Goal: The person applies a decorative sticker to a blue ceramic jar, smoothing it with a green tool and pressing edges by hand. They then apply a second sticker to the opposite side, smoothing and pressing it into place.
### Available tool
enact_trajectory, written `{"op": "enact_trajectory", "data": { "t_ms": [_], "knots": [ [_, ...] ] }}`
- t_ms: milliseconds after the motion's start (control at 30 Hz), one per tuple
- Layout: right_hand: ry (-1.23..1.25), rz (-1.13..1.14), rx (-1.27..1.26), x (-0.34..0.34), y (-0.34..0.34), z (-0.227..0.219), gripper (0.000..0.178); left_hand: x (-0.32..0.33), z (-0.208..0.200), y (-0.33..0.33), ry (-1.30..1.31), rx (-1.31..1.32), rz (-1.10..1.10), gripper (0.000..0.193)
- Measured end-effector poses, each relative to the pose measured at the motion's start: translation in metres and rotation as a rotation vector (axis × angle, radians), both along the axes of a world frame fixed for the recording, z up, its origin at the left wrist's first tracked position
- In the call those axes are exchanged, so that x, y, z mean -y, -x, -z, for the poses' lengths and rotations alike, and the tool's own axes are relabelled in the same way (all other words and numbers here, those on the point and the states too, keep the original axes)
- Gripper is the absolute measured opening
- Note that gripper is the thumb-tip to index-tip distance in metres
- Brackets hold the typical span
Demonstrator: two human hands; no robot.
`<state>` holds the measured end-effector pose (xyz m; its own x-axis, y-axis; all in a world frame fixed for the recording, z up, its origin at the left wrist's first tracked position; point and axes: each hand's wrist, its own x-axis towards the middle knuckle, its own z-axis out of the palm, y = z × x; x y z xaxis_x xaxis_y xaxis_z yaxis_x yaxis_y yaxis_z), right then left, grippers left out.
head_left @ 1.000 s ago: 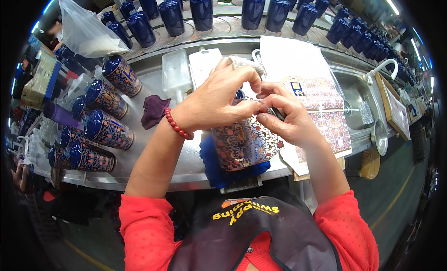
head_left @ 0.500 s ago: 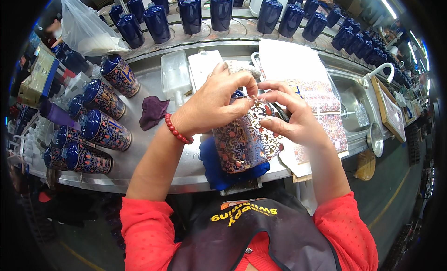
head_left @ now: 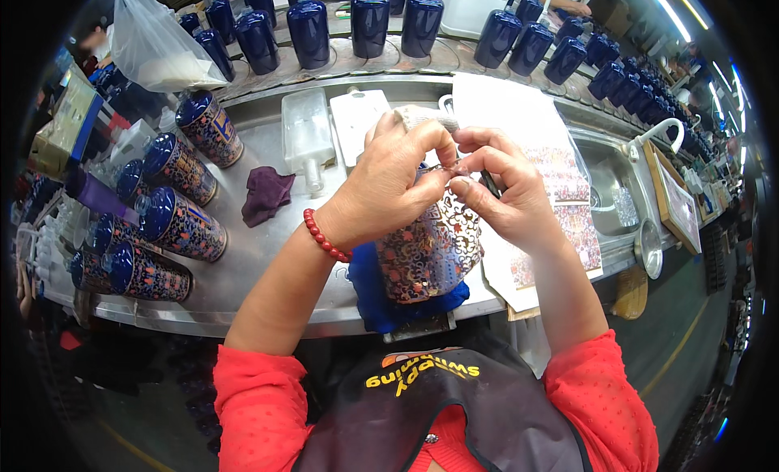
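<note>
A dark blue bottle wrapped in a flowery decal lies tilted in front of me, its neck end mostly behind my fingers. My left hand, with a red bead bracelet, pinches the upper edge of the decal. Right beside it, my right hand pinches the same edge between thumb and fingers. Something dark and slim shows among the right fingers; its kind is unclear. Under the bottle lies a blue cloth.
Decorated blue bottles stand at the left, near a purple cloth. Printed decal sheets lie at the right, before a sink with a ladle. Plain blue bottles line a conveyor behind. A clear container lies mid-table.
My hands have drawn closer together at the decal's upper edge, pinching and lifting it a little. The plain bottles on the conveyor have shifted.
</note>
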<state>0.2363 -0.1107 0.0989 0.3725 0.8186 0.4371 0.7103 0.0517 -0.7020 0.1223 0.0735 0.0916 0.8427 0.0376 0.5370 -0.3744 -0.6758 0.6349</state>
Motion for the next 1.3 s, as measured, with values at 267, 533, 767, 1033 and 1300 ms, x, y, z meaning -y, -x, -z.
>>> {"op": "enact_trajectory", "data": {
  "t_ms": [267,533,767,1033,1300],
  "knots": [
    [0.061,0.049,-0.041,-0.001,0.0,0.005,0.01,0.021,0.032,0.058,-0.112,0.153,-0.477,0.04],
    [0.024,0.096,-0.002,-0.004,0.0,0.012,0.012,0.058,0.085,0.093,-0.079,-0.083,-0.576,0.077],
    [0.045,0.132,-0.071,-0.004,-0.004,0.015,0.012,0.058,0.095,0.084,-0.013,-0.109,-0.542,0.081],
    [0.071,0.163,-0.064,-0.004,-0.008,0.016,0.012,0.053,0.092,0.075,0.012,-0.042,-0.563,0.077],
    [0.084,0.172,-0.185,-0.002,-0.009,0.018,0.014,0.052,0.087,0.07,0.042,-0.097,-0.554,0.074]
  ]
}}
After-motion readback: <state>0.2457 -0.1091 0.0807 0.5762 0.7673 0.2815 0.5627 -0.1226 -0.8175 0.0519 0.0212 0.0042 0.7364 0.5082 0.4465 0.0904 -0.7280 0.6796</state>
